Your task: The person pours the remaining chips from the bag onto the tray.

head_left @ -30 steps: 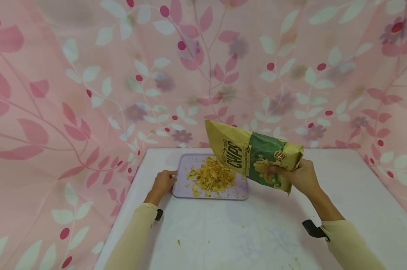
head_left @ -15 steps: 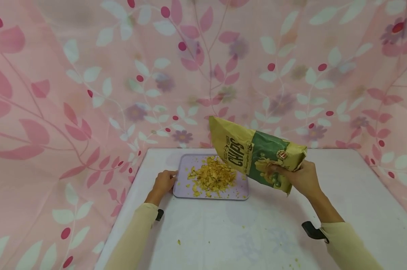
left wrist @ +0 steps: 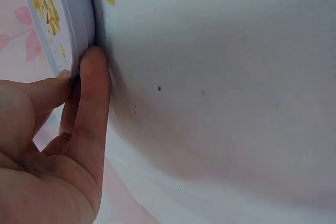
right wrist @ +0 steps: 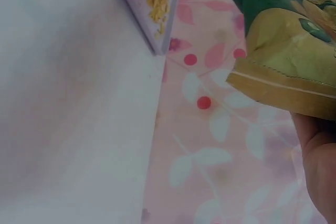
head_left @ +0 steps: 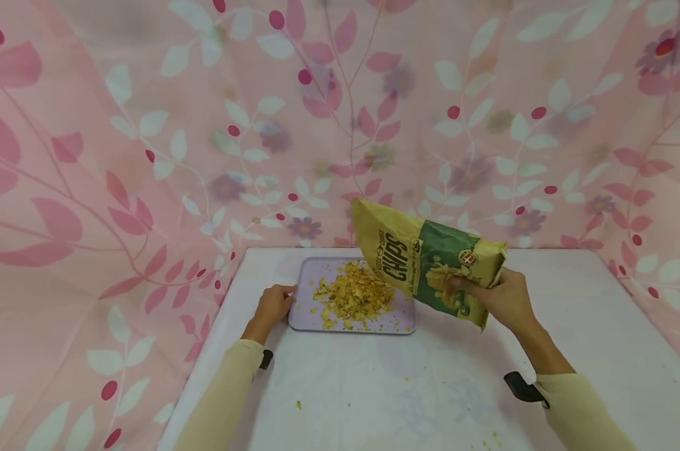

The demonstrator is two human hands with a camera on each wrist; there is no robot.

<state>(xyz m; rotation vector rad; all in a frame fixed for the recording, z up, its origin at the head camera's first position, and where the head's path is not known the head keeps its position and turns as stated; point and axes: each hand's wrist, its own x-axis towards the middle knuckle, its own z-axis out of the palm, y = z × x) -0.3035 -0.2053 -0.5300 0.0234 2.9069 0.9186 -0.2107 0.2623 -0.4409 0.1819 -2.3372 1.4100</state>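
Observation:
A yellow and green chip bag [head_left: 424, 263] hangs tilted above the right part of a lilac tray [head_left: 311, 322], its mouth end toward the left. My right hand [head_left: 511, 299] grips the bag's bottom end, thumb across the printed front; in the right wrist view the bag [right wrist: 291, 51] hides most of the fingers. Broken chips [head_left: 355, 295] lie heaped on the tray, partly behind the bag. At the tray's left edge, my left hand [head_left: 274, 305] holds the rim. The left wrist view shows that hand [left wrist: 63, 129] pinching the tray's corner between thumb and fingers.
The tray stands on a white-covered table [head_left: 373, 388]. Small crumbs [head_left: 298, 404] are scattered near the front of the table. A pink floral curtain [head_left: 340, 125] surrounds the back and sides.
The bag rises slightly and shifts right, then dips a little again in my right hand. My left hand and the tray hold still.

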